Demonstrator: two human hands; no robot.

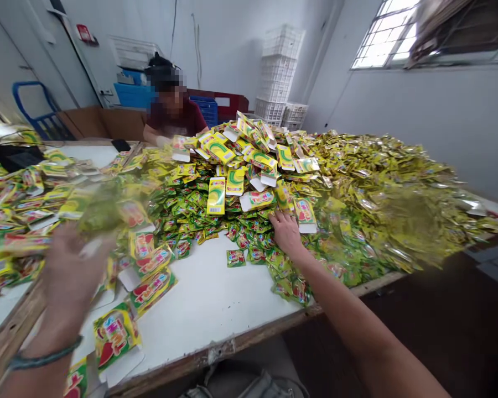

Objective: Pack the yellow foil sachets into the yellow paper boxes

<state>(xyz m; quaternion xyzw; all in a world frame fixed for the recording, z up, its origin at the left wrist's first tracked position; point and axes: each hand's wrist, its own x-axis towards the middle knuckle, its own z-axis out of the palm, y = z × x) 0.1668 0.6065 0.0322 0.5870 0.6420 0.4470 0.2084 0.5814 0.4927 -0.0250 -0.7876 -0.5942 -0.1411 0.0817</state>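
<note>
My left hand (pixel 77 271), smeared by motion and with a band on the wrist, is over the boxes at the left. Just beyond its fingers is a blurred yellow-green shape (pixel 103 213); whether the hand grips it is not visible. My right hand (pixel 288 235) reaches into the front of a heap of small green sachets (pixel 182 213), its fingers apart and resting on them. Close by lie a yellow-green box (pixel 305 213) with a white flap and a single sachet (pixel 235 258). Several printed boxes (pixel 115 334) with open flaps lie near my left forearm.
A mound of yellow boxes (pixel 219 148) tops the middle of the heap; shiny yellow packets (pixel 377 182) spread to the right. The white table (pixel 203 304) has a wooden front edge (pixel 249 338). Across it sits another person (pixel 174 110). White crates (pixel 276 77) stand stacked behind.
</note>
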